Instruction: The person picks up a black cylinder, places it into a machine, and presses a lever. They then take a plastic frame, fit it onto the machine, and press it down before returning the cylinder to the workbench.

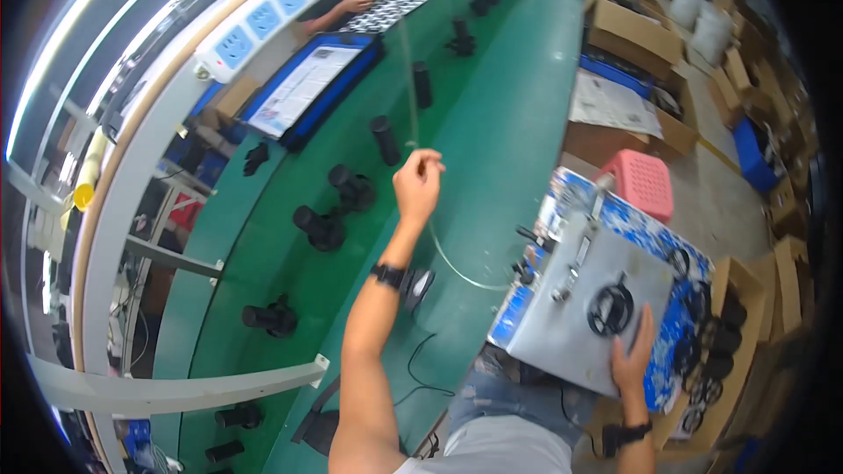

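My left hand (pixel 417 184) is raised over the green workbench with its fingers curled closed. What they hold, if anything, is hidden. A thin pale hose (pixel 448 256) comes down from above, passes at this hand and curves to the metal fixture. My right hand (pixel 634 353) lies with fingers stretched out on the grey metal plate (pixel 562 333) in front of me. Beside its fingertips sits a black round spoked part (pixel 610 307) on the plate. A metal rod-like clamp (pixel 572 270) lies left of that part.
Black cylindrical parts (pixel 318 226) stand in a row along the green bench (pixel 492 140). A pink basket (pixel 643 184) is beyond the fixture. At right, an open carton (pixel 742 298) borders several black rings. A white power strip (pixel 263 22) hangs at upper left; another person's hand (pixel 356 3) is beyond it.
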{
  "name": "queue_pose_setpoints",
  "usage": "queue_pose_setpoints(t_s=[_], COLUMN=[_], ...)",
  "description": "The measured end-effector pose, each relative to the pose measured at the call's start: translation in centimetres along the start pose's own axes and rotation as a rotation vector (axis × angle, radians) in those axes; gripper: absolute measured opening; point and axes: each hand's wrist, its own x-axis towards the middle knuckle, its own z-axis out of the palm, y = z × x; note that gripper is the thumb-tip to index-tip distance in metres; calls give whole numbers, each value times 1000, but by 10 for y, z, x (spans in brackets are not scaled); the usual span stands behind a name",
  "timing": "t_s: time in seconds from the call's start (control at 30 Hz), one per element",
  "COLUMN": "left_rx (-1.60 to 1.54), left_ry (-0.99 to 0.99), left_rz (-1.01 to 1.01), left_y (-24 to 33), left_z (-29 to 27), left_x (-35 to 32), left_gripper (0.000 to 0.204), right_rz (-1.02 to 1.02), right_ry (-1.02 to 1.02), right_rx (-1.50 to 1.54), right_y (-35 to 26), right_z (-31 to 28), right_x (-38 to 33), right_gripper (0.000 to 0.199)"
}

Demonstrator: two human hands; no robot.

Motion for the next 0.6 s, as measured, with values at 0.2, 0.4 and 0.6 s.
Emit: queue_pose_setpoints(t_s=[0.2,0.4,0.6], left_rx=[775,46,824], left_ry=[30,259,29], left_rz=[564,337,251], left_y=[-84,-40,-155], left_z=[10,18,37], left_x=[166,181,277], left_gripper=[3,48,75], right_rz=[113,146,161], right_ry=[-29,-80,-95], right_rx=[-113,-163,-161], right_y=[-5,-1,-9], right_z=[6,3,4], right_x=[5,5,15], right_gripper=[62,52,49])
